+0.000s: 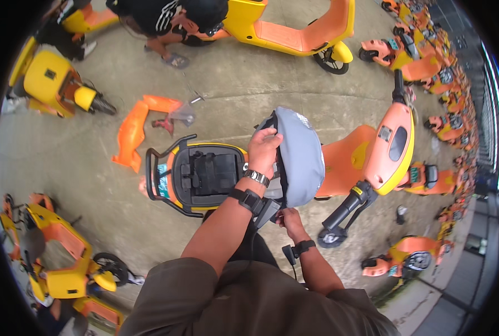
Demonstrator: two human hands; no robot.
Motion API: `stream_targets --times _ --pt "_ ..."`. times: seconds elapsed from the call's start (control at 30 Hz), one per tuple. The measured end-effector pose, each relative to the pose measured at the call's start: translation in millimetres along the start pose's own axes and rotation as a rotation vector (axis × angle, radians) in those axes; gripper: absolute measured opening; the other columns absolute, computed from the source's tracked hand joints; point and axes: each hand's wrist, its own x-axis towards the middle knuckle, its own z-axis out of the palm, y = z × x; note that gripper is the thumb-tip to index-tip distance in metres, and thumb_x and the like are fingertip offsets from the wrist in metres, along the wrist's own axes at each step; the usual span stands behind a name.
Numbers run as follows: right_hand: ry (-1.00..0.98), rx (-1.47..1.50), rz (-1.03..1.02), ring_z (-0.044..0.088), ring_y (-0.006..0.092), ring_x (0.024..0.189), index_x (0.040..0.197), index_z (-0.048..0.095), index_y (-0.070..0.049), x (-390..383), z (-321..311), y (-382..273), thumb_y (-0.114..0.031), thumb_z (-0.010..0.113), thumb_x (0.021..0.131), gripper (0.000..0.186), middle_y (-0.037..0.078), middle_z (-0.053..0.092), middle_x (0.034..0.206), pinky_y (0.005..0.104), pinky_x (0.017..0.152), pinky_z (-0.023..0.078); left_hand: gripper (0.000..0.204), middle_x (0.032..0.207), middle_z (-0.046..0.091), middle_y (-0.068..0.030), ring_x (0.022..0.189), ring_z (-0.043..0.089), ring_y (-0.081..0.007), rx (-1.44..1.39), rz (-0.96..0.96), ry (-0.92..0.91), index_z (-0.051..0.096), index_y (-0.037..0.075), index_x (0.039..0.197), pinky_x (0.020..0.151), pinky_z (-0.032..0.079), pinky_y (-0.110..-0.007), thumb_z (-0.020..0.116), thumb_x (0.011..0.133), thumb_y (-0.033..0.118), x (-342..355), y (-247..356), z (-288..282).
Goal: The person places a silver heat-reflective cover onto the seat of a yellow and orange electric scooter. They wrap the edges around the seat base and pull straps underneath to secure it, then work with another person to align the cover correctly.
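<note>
A grey scooter seat (302,159) stands tipped up on its hinge side, its dark underside edge toward the open black storage compartment (213,175) of an orange and yellow scooter (392,148). My left hand (265,150) is closed over the upper part of the seat's edge, thumb against the rim. At the seat's lower corner, my right hand (292,220) has its fingers pinched together against the edge; what lies between them is too small to make out. Both wrists wear black straps with small devices.
Orange body panels (130,134) and a screwdriver-like tool (197,98) lie on the concrete floor left of the scooter. A person in dark clothes (174,17) crouches by a yellow scooter (294,33) ahead. More scooters (64,246) stand left, with a long row at right.
</note>
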Motion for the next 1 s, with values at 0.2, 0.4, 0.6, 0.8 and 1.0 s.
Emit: stream_targets --times 0.2,0.4,0.6,0.8,1.0 --pt "-0.086 -0.370 -0.137 0.052 0.0105 0.064 0.084 0.055 -0.002 -59.9 -9.5 -34.5 -0.011 0.051 0.086 0.010 0.004 0.058 0.076 0.0240 0.059 0.044 0.025 0.080 0.057 -0.0043 0.065 0.053 -0.0110 -0.190 -0.091 -0.015 0.057 -0.001 0.100 0.052 0.042 -0.024 0.059 0.075 -0.004 16.2 0.8 7.8" --pt "-0.400 -0.876 -0.470 0.060 0.0243 0.073 0.089 0.057 0.000 -150.5 42.8 -131.3 -0.010 0.059 0.083 0.012 0.013 0.059 0.079 0.0312 0.066 0.047 0.021 0.070 0.057 -0.0038 0.047 0.046 -0.0103 -0.065 -0.059 -0.024 0.060 0.003 0.093 0.036 0.032 -0.023 0.056 0.074 -0.007 57.2 3.6 10.8" --pt "0.314 -1.578 -0.911 0.060 0.0321 0.072 0.091 0.058 -0.005 -126.0 39.9 -263.5 -0.010 0.055 0.079 0.014 0.015 0.059 0.083 0.0384 0.058 0.047 0.016 0.072 0.061 -0.0043 0.057 0.056 -0.0108 0.034 0.135 -0.192 0.062 0.002 0.086 0.046 0.043 -0.023 0.061 0.071 -0.006 83.6 1.7 0.7" --pt "0.140 -1.534 -0.471 0.059 0.0374 0.076 0.085 0.060 -0.002 -57.7 -0.2 -292.5 -0.022 0.056 0.080 0.021 0.020 0.061 0.080 0.0450 0.067 0.046 0.017 0.076 0.062 -0.0041 0.064 0.057 -0.0100 -0.008 0.091 -0.260 0.062 0.001 0.087 0.053 0.045 -0.023 0.063 0.071 -0.004 65.1 26.3 17.3" --pt "0.186 -1.557 -0.400 0.058 0.0394 0.079 0.084 0.061 -0.001 -26.8 -8.3 -288.8 -0.021 0.052 0.080 0.023 0.022 0.061 0.080 0.0469 0.072 0.045 0.017 0.075 0.062 -0.0027 0.060 0.056 -0.0097 0.131 -0.013 -0.308 0.062 0.003 0.088 0.046 0.044 -0.024 0.065 0.071 0.001 75.5 26.8 7.4"
